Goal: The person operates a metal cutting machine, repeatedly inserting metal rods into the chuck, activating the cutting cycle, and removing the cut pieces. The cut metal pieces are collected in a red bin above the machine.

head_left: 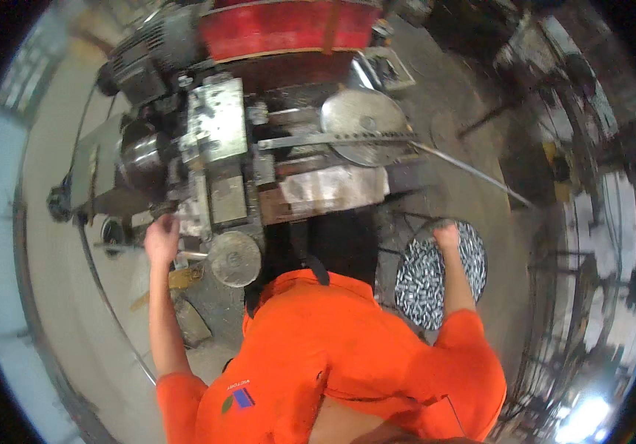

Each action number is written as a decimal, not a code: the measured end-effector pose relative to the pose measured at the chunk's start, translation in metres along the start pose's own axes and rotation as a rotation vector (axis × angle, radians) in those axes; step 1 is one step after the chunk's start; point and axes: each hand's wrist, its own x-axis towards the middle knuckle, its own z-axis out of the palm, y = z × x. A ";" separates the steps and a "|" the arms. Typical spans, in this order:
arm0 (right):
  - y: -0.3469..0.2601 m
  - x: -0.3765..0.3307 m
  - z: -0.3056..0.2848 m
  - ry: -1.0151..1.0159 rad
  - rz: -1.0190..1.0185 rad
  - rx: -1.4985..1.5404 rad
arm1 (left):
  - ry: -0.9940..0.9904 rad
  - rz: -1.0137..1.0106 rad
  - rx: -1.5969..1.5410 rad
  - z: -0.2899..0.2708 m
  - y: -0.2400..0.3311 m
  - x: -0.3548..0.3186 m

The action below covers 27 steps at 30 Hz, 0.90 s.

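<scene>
Two bare hands reach out from orange sleeves at the lower centre of the frame. The left hand [161, 238] rests against the grey machine [218, 159] at centre left, beside a round metal handwheel [234, 258]; its fingers curl onto a part of the machine, but what they grip is blurred and cannot be told. The right hand [447, 235] lies at the upper rim of a round basin [477, 255] at centre right, filled with small shiny metal pieces [421, 285]; its fingers are bent down among the pieces, and whether they pinch one cannot be told. The orange garment [332, 355] hides the floor between the two arms. A small badge [238, 396] in red, blue and green sits on the garment at lower left; its lettering is too small to read. A red drum-shaped body [288, 29] is cut off at the upper edge. The right side of the frame is smeared and unclear.
</scene>
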 end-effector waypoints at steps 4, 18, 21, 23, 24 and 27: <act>-0.051 0.009 -0.054 0.299 0.142 0.538 | -0.113 0.060 -0.277 -0.009 -0.007 -0.002; -0.412 0.031 -0.331 0.056 -1.187 0.938 | -0.236 0.404 -0.745 -0.063 0.152 -0.043; -0.431 0.033 -0.335 0.051 -1.249 0.875 | -0.223 0.372 -0.847 -0.063 0.133 -0.046; -0.441 0.037 -0.337 0.033 -1.286 0.828 | -0.178 0.383 -0.858 -0.064 0.125 -0.046; -0.447 0.040 -0.337 0.137 -1.349 0.821 | -0.212 0.376 -0.826 -0.068 0.122 -0.045; -0.460 0.050 -0.347 0.116 -1.489 0.669 | -0.324 0.319 -0.809 -0.083 0.116 -0.040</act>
